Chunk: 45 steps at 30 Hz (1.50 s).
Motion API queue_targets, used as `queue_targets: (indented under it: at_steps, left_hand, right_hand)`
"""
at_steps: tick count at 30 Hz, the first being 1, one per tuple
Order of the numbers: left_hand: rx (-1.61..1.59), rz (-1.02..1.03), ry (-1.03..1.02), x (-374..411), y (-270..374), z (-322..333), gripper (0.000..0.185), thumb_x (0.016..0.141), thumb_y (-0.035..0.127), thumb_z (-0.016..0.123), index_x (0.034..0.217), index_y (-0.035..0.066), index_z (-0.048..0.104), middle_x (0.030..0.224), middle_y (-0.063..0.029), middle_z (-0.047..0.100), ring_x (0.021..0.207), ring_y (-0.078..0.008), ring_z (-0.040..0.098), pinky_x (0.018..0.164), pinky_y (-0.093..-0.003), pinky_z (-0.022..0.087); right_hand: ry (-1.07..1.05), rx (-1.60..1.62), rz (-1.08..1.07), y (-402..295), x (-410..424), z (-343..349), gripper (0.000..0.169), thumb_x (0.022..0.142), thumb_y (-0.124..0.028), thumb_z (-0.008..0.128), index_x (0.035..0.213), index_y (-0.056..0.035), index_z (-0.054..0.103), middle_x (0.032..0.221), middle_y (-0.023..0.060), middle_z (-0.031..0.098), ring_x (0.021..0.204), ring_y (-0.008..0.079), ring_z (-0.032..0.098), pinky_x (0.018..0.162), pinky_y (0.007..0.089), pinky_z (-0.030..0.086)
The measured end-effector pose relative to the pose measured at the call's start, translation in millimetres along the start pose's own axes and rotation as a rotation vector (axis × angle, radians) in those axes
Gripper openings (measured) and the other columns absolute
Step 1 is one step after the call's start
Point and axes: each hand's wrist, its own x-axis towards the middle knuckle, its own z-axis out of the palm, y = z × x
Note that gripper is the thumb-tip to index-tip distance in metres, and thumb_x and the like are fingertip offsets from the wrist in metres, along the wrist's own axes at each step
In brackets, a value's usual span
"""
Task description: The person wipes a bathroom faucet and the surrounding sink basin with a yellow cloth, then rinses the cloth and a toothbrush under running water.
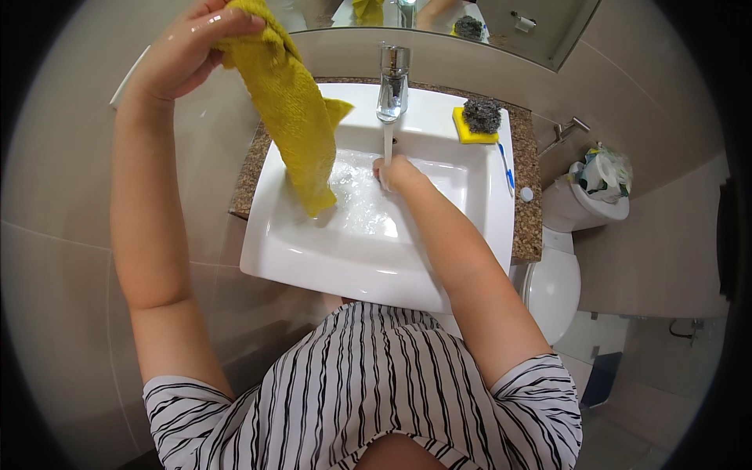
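My left hand [194, 47] is raised at the upper left and grips the top of a yellow cloth [294, 111]. The cloth hangs down over the left part of a white washbasin [346, 282], its lower tip at the water. Water runs from a chrome faucet [392, 88] onto my right hand [399, 173], which is low in the basin. The fingers of that hand are partly hidden by the stream and splashing, so whether they hold anything is unclear. Rippling water [364, 202] covers part of the basin's floor.
A yellow sponge [477, 136] with a dark scouring pad [483, 116] on it sits at the basin's back right corner. Near it are a blue and white toothbrush [506, 167] and a small round cap [526, 194] on the granite counter [526, 229]. A toilet [552, 288] stands right; a mirror [529, 35] hangs behind.
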Motion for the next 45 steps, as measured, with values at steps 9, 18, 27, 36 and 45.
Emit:
queue_targets:
  at_steps: [9, 18, 27, 36, 45]
  left_hand:
    - [0.059, 0.118, 0.144, -14.9, 22.7, 2.3, 0.010, 0.081, 0.003, 0.056, 0.088, 0.006, 0.050, 0.077, -0.0016, 0.055, 0.068, -0.0099, 0.056, 0.063, -0.0223, 0.047]
    - [0.083, 0.034, 0.097, -4.9, 24.5, 17.3, 0.008, 0.082, 0.007, 0.058, 0.086, 0.007, 0.051, 0.074, -0.0007, 0.055, 0.066, -0.0091, 0.056, 0.060, -0.0219, 0.047]
    - [0.081, 0.165, 0.157, -3.6, 30.9, 18.0, 0.010, 0.081, 0.011, 0.059, 0.086, 0.008, 0.050, 0.074, -0.0008, 0.054, 0.064, -0.0093, 0.056, 0.061, -0.0219, 0.047]
    - [0.128, 0.210, 0.199, -16.0, 49.0, 21.2, 0.009, 0.081, 0.009, 0.057, 0.085, 0.007, 0.050, 0.074, -0.0012, 0.054, 0.063, -0.0100, 0.057, 0.059, -0.0229, 0.048]
    - [0.107, 0.189, 0.184, -11.7, 54.2, 26.5, 0.009, 0.080, 0.008, 0.058, 0.084, 0.007, 0.049, 0.072, -0.0018, 0.055, 0.061, -0.0101, 0.058, 0.058, -0.0224, 0.049]
  right_hand:
    - [-0.365, -0.288, -0.335, -58.8, -19.8, -64.2, 0.017, 0.075, -0.011, 0.067, 0.091, -0.0078, 0.061, 0.082, 0.0065, 0.062, 0.076, 0.0204, 0.061, 0.066, 0.0348, 0.052]
    - [-0.322, 0.656, 0.019, -85.8, -41.8, -81.6, 0.023, 0.079, -0.004, 0.061, 0.102, -0.0058, 0.057, 0.093, 0.0033, 0.055, 0.079, 0.0111, 0.056, 0.079, 0.0240, 0.051]
    - [-0.371, 0.755, 0.002, -86.5, -29.1, -70.7, 0.026, 0.076, -0.004, 0.062, 0.102, -0.0032, 0.059, 0.093, 0.0056, 0.056, 0.083, 0.0148, 0.056, 0.076, 0.0273, 0.053]
    - [-0.420, 0.827, 0.218, -70.0, -49.9, -91.4, 0.016, 0.084, -0.007, 0.061, 0.097, 0.0015, 0.057, 0.099, 0.0096, 0.057, 0.087, 0.0181, 0.060, 0.071, 0.0273, 0.058]
    - [-0.381, -0.116, -0.078, -46.4, -7.5, -72.4, 0.029, 0.077, -0.010, 0.065, 0.105, -0.0062, 0.060, 0.100, 0.0100, 0.062, 0.085, 0.0211, 0.062, 0.071, 0.0309, 0.056]
